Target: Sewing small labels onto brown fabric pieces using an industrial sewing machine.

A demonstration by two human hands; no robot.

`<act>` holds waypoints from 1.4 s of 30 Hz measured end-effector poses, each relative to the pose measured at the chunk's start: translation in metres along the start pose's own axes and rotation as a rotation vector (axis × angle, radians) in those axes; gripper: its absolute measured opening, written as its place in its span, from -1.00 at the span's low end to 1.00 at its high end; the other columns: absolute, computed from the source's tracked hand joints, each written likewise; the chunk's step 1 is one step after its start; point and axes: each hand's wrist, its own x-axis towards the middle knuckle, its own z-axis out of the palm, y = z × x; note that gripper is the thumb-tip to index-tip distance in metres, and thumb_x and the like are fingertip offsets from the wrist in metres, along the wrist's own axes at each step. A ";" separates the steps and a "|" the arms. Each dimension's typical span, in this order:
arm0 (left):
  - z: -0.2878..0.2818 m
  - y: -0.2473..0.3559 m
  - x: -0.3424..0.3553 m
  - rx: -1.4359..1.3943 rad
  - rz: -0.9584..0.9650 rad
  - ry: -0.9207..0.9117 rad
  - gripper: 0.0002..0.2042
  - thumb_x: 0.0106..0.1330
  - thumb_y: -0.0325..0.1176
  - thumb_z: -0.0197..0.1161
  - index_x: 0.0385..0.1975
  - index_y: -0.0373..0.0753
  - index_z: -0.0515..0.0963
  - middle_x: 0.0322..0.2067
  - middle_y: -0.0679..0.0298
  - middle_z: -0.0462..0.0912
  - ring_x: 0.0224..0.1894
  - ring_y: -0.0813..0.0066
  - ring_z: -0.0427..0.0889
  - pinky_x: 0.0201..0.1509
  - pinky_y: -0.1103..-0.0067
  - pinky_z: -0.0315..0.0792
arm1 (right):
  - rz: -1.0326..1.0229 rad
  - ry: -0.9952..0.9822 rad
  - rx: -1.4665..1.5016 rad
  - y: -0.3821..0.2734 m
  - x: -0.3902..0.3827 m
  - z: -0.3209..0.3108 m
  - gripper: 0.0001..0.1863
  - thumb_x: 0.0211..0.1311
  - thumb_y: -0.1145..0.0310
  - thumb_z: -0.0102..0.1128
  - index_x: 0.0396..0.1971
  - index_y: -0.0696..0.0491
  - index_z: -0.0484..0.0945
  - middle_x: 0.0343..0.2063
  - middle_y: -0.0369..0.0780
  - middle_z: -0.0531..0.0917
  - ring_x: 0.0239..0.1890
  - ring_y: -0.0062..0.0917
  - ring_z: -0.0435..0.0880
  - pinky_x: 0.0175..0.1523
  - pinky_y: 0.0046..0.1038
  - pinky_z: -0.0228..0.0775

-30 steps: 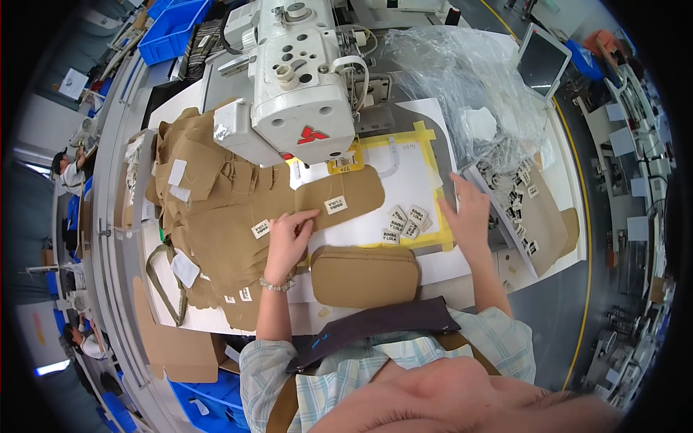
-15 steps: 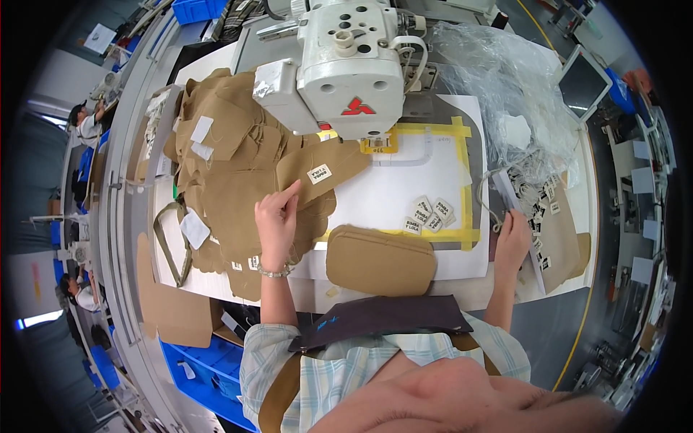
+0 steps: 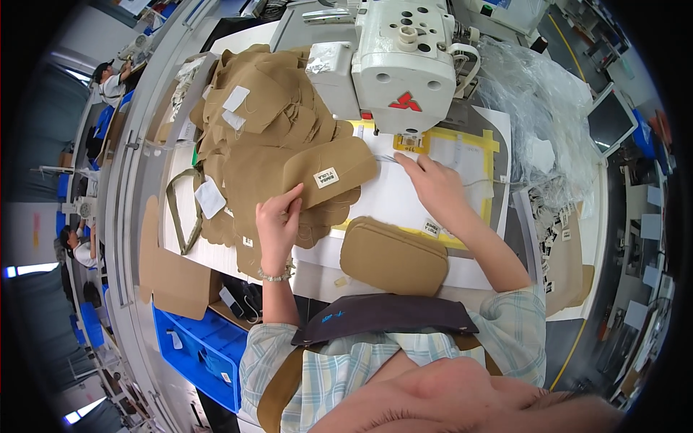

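Note:
My left hand [image 3: 278, 224] pinches the near left edge of a tan fabric panel [image 3: 350, 162], which bears a small white label. The panel is held over a large heap of tan cut pieces [image 3: 249, 173]. At its right end, just below the sewing machine head [image 3: 404, 72], my right hand [image 3: 437, 187] is closed on slim thread snips [image 3: 385, 157]. Their blades point left at the panel's edge; the handles are hidden in my fingers. A light cord runs off to the right from that hand. Below lies a neat stack of tan panels [image 3: 393, 256].
Loose white labels [image 3: 431, 228] lie partly under my right forearm. Yellow tape [image 3: 489, 166] frames the white work sheet. Clear plastic wrap [image 3: 530, 108] and a box of labels [image 3: 552, 245] are at the right. A blue bin [image 3: 198, 353] stands below the table's left side.
My right hand has come left from beside the label box to the panel's right end, with the snips now in it. The left hand still holds the panel. The whole view has shifted.

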 end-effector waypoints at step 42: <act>0.003 -0.043 0.022 -0.207 -0.072 0.079 -0.70 0.20 -0.54 0.30 -0.04 -0.26 0.63 -0.22 0.18 0.69 -0.23 0.36 0.66 -0.05 0.49 0.47 | 0.026 0.125 -0.306 0.029 -0.019 -0.010 -0.59 0.10 0.25 0.33 0.01 -0.09 0.62 -0.51 -0.33 0.48 -0.67 -0.52 0.51 -0.53 -0.49 0.37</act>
